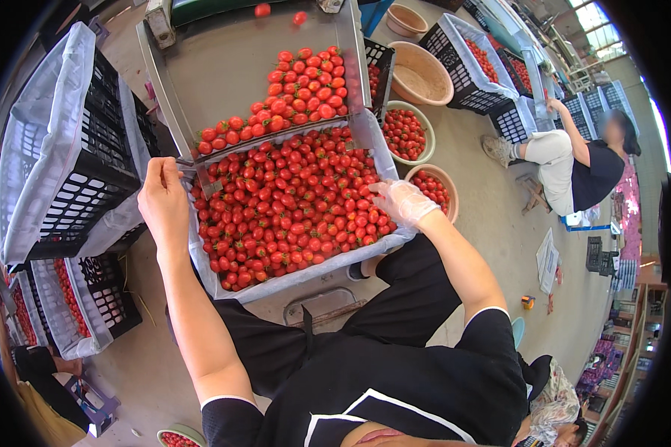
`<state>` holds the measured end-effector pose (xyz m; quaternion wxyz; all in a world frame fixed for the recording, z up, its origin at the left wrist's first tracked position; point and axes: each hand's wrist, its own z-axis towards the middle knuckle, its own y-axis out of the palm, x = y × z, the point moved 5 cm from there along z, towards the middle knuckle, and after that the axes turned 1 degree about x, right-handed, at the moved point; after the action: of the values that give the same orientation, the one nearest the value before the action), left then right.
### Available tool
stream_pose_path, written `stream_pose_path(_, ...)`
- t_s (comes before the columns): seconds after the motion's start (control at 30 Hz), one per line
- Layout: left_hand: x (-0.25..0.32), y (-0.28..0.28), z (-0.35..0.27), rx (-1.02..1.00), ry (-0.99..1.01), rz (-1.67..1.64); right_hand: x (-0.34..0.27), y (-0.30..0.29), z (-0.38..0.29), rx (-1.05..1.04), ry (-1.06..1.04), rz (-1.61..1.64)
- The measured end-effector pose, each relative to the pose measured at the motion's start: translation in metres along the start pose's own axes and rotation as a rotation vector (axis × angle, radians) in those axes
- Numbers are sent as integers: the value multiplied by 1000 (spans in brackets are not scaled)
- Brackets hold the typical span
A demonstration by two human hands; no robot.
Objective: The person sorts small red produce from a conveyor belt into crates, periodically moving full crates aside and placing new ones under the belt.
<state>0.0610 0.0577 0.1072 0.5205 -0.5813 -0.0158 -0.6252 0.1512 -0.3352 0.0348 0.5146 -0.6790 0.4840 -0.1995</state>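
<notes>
A lined crate of small red tomatoes [291,207] lies before me, under the lip of a metal sorting chute [218,72]. More tomatoes [307,84] rest on the chute's lower right part, and two others are near its top. My left hand [165,190], bare, has its fingers curled at the chute's lower left corner; whether it grips the edge I cannot tell. My right hand [405,201], in a thin clear glove, is over the crate's right side with fingers spread at the tomatoes; I see nothing held in it.
Black lined crates [84,184] are stacked at the left. Right of the chute are a green-rimmed basin of tomatoes [405,134], a pinkish basin of tomatoes [433,190] and a larger tan basin [422,72]. A person [581,162] sits at the right; other people are at the lower edges.
</notes>
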Motion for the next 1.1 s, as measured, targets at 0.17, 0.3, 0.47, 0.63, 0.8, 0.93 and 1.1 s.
stream_pose_path(0.17, -4, 3, 0, 51, 44, -151, 6, 25, -4, 52, -89, 63)
stream_pose_path(0.3, -3, 4, 3, 61, 45, -141, -7, 32, 4, -37, -150, 208)
stream_pose_path(0.47, -6, 5, 8, 50, 15, -137, -27, 59, 5, -208, -232, 21)
stream_pose_path(0.63, -15, 12, 3, 22, -43, -245, -26, 18, 12, 250, -264, -129)
stream_pose_path(0.8, -30, 0, -13, 53, -28, -209, -19, -28, -3, 8, -197, 108)
stream_pose_path(0.93, -17, -32, -34, 229, 46, -23, 1, -72, -21, 271, -214, 264)
stream_pose_path(1.1, 54, 1, -158, -187, 432, 108, 20, -60, -20, 351, -167, 315)
